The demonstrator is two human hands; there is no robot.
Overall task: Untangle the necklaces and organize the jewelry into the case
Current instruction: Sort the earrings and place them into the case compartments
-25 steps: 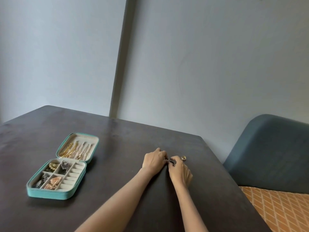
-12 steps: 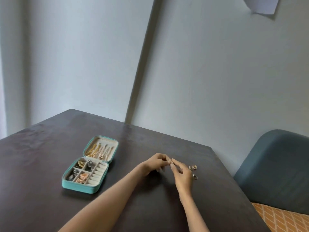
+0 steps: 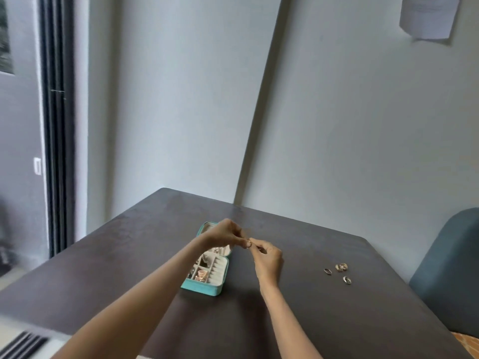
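An open teal jewelry case (image 3: 207, 287) lies on the dark table (image 3: 311, 320), with jewelry in its small compartments and pale ring rolls. Its lid half is mostly hidden behind my left hand (image 3: 225, 233). My left hand and my right hand (image 3: 267, 257) meet in the air just above the case's right side. Between their fingertips they pinch a small gold ring (image 3: 248, 243). Several more rings (image 3: 340, 267) lie loose on the table to the right.
A blue-grey upholstered chair (image 3: 451, 275) stands at the table's right edge. A grey wall runs behind the table, with a paper sheet (image 3: 427, 16) pinned at top right. A dark door frame (image 3: 55, 125) stands at the left.
Both hands lifted off the table with a ring and moved left until they hover over the case. The camera tilted up and turned, so the loose rings now lie well to the right.
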